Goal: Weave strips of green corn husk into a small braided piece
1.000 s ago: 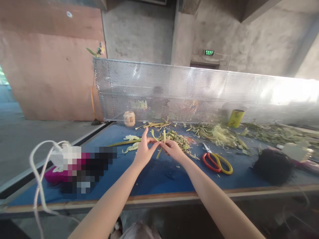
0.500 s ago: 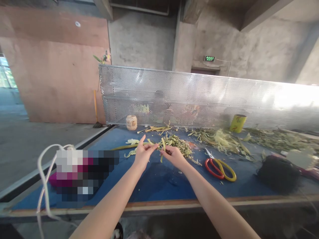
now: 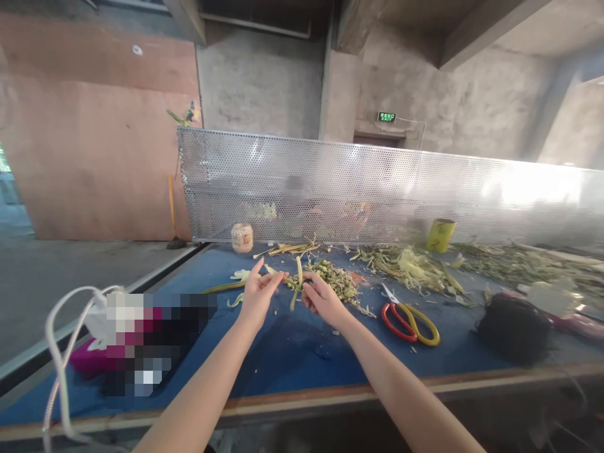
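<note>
Over the middle of the blue table my left hand [image 3: 257, 297] pinches a long yellow-green plant stalk [image 3: 223, 287], thumb and fingertips together, the index or thumb raised. The stalk's other end sticks out to the left, behind the hand. Just right of it, my right hand [image 3: 323, 298] is closed, its fingertips on a pale yellow-green strip of leaf [image 3: 299, 269] that crosses the stalk's tip. One end of the strip points up and the other hangs below. Behind my right hand lies a heap of chopped dried plant pieces [image 3: 337, 277].
Red-and-yellow-handled scissors [image 3: 410, 324] lie to the right. Dried leaf bundles [image 3: 410, 264], a yellow can [image 3: 440, 236] and a whitish jar [image 3: 242, 238] stand or lie along the perforated metal screen [image 3: 302, 189]. A black bundle [image 3: 512, 327] is at right; white cables [image 3: 56, 352] hang at left.
The view has turned slightly right, so everything sits further left. My hands keep hold of the stalk and strip; the strip now stands more upright at the stalk's tip.
</note>
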### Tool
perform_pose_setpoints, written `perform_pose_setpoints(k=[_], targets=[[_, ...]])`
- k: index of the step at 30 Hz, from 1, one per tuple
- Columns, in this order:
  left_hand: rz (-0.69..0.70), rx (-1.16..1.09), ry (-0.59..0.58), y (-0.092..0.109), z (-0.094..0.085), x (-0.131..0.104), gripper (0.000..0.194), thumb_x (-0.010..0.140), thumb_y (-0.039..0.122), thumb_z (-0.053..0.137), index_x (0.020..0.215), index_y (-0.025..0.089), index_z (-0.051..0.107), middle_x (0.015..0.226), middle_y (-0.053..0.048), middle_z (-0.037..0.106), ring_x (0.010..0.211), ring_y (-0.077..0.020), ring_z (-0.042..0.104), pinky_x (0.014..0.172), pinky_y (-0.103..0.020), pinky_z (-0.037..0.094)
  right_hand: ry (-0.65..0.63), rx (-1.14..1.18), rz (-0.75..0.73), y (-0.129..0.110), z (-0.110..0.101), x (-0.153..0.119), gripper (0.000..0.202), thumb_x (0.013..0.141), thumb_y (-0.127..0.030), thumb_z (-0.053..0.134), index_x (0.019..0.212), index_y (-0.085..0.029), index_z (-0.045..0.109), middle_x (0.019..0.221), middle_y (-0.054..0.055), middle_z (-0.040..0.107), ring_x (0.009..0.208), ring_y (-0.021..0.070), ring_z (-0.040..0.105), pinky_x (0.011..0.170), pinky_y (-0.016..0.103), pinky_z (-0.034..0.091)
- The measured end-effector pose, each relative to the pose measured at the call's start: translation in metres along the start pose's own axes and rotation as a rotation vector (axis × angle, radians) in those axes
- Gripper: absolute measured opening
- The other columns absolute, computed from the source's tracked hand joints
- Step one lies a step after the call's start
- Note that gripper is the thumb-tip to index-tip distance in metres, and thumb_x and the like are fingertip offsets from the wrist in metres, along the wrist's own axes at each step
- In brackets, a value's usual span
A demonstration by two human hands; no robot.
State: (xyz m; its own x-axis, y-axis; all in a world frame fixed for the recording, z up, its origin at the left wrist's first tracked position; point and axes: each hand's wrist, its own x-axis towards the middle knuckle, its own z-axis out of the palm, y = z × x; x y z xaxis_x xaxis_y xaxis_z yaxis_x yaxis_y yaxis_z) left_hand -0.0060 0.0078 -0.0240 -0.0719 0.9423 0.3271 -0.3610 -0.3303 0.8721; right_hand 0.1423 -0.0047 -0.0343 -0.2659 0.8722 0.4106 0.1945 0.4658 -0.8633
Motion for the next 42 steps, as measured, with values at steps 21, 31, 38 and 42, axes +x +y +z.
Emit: perform_pose_setpoints(k=[21,31,38,42], targets=[[-0.152,0.159,-0.349,0.002,0.009,-0.013,0.080,0.074,0.039,0.055,0.136,0.020,0.008,0.071,-0.001,0.063,0.053,-0.0144,0.058,0.046,-0.024,0.034,0.080,0.079,-0.167,0.005,-0.006,0.003,0.022,0.070,-0.039,0.059,0.074,-0.021,0.070,0.076,0.003,0.053,0.076,0.0140,0.051,0.071,0.028,0.042],[-0.086,0.193,-0.421,0.004,0.008,-0.013,0.080,0.067,0.026,0.065,0.132,0.021,0.019,0.076,-0.001,0.065,0.061,-0.0138,0.062,0.056,-0.025,0.043,0.193,0.242,-0.138,0.008,-0.009,0.005,0.011,0.064,-0.033,0.066,0.063,-0.022,0.068,0.084,0.002,0.050,0.086,0.0147,0.050,0.083,0.031,0.038],[-0.015,0.250,-0.471,-0.003,0.015,-0.005,0.062,0.062,0.028,0.067,0.114,0.016,0.036,0.076,0.000,0.063,0.058,-0.0127,0.060,0.066,-0.032,0.048,0.383,0.151,-0.172,0.007,-0.008,0.003,0.009,0.064,-0.028,0.064,0.065,-0.021,0.069,0.085,0.003,0.045,0.072,0.0120,0.050,0.071,0.028,0.043],[0.025,0.276,-0.437,-0.008,0.015,-0.004,0.055,0.063,0.028,0.066,0.109,0.017,0.039,0.074,0.001,0.061,0.056,-0.0122,0.058,0.064,-0.031,0.048,0.366,-0.083,-0.193,0.007,-0.012,0.006,0.011,0.069,-0.027,0.060,0.065,-0.020,0.068,0.081,0.003,0.049,0.075,0.0136,0.051,0.070,0.027,0.042]])
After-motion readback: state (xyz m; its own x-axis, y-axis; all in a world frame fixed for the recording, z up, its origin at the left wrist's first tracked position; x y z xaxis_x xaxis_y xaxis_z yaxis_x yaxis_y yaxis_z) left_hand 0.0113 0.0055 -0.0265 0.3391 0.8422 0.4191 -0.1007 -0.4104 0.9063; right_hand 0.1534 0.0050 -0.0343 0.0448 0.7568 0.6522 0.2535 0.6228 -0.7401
